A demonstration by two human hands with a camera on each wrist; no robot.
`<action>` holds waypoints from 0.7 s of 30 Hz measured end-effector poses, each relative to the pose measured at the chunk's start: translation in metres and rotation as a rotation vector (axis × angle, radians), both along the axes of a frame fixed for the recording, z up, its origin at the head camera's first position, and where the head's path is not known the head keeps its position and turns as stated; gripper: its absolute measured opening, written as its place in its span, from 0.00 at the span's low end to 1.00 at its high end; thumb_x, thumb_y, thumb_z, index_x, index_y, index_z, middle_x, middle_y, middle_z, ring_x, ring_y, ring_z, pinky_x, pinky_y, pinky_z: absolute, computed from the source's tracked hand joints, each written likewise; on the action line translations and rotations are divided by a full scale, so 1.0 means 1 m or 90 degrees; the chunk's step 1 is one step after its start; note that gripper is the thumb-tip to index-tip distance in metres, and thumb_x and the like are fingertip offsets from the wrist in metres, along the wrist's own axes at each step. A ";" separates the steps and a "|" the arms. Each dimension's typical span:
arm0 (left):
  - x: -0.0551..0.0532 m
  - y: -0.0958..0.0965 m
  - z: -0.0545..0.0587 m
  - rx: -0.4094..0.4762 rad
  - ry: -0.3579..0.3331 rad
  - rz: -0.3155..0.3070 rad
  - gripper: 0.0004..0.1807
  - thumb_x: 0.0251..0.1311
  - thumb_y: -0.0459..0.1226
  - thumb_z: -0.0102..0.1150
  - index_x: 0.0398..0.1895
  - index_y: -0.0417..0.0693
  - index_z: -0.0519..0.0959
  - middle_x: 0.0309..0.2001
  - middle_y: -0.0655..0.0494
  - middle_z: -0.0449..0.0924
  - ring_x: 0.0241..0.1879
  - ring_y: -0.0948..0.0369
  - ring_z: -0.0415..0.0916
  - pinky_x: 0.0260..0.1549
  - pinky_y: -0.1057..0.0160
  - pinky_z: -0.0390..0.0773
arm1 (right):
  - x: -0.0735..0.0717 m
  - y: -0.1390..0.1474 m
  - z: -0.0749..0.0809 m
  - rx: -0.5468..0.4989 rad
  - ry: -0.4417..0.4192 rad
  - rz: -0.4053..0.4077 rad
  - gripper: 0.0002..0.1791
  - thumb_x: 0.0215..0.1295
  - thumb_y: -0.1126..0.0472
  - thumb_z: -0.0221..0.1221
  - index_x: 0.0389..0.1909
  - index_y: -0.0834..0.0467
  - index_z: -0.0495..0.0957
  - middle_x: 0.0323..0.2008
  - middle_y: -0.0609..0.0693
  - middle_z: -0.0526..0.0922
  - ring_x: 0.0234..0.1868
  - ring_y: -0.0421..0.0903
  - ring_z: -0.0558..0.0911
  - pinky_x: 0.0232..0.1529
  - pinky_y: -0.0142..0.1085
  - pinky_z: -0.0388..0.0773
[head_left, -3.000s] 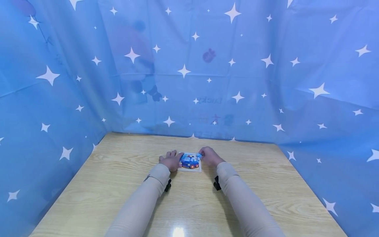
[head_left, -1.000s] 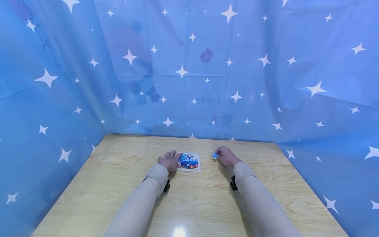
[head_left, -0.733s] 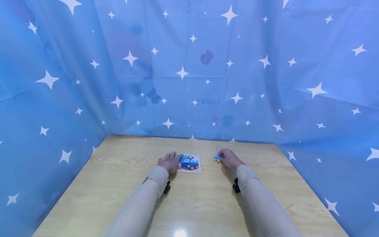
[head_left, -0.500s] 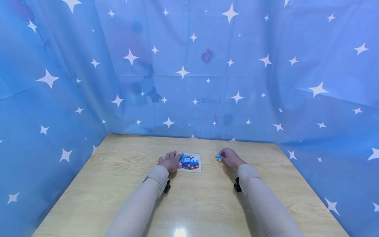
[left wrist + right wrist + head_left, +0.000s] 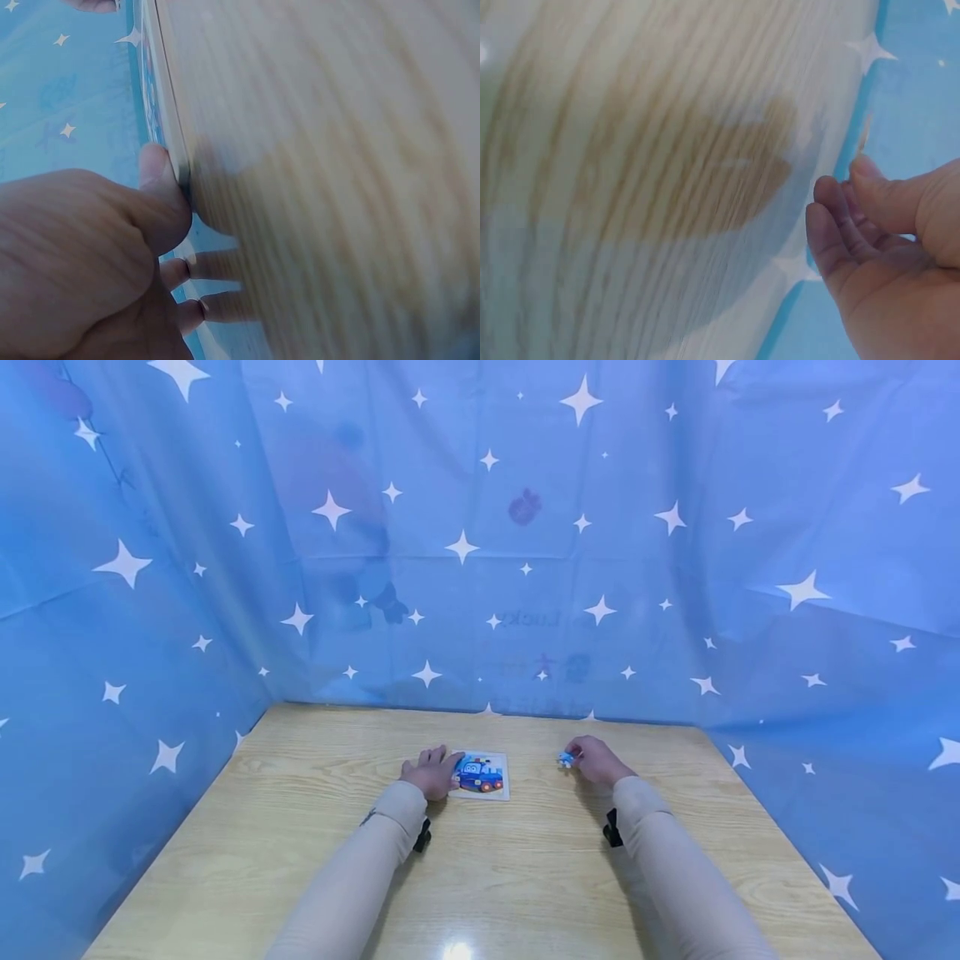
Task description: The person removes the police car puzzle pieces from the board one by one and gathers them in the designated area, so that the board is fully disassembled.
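Observation:
A square jigsaw puzzle with a blue cartoon vehicle lies flat on the table. My left hand rests at its left side, thumb on the puzzle's edge and the other fingers spread on the table. In the left wrist view the thumb presses on the pale edge of the puzzle board. To the right of the puzzle, my right hand pinches a small light-blue puzzle piece between thumb and fingers. The right wrist view shows that piece edge-on as a thin sliver above the thumb tip.
The wooden table reaches back to a blue curtain with white stars, which also hangs at both sides. A bright light reflection shows near the front edge. A dark device sits at each wrist.
Three seconds ago my right hand was at the puzzle's upper right corner. It has moved right with the piece, drifting further right in the last half second. My left hand stays in place.

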State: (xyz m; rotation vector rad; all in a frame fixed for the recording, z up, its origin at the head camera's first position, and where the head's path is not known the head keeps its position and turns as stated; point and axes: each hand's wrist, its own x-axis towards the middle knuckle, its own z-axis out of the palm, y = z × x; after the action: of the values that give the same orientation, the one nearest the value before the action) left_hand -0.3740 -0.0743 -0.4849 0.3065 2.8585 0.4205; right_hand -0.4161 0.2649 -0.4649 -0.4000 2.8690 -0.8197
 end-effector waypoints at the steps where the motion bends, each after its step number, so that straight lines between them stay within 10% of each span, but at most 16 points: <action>1: 0.000 0.000 0.000 -0.001 0.001 0.000 0.34 0.76 0.49 0.52 0.81 0.64 0.56 0.81 0.49 0.48 0.78 0.45 0.45 0.67 0.31 0.53 | 0.000 0.002 0.000 -0.003 0.000 -0.002 0.13 0.73 0.76 0.50 0.52 0.70 0.77 0.53 0.65 0.77 0.55 0.61 0.77 0.55 0.53 0.76; 21: -0.002 -0.001 -0.001 -0.011 0.002 -0.004 0.33 0.76 0.50 0.50 0.81 0.65 0.55 0.81 0.49 0.47 0.78 0.45 0.45 0.67 0.32 0.54 | 0.001 0.022 -0.001 -0.002 0.009 -0.007 0.13 0.72 0.76 0.51 0.53 0.72 0.77 0.52 0.67 0.78 0.56 0.64 0.77 0.55 0.55 0.76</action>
State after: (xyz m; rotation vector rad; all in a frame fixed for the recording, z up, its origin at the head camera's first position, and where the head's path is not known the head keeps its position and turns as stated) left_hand -0.3761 -0.0754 -0.4858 0.3133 2.8610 0.3947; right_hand -0.4153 0.2871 -0.4656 -0.3923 2.8851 -0.8270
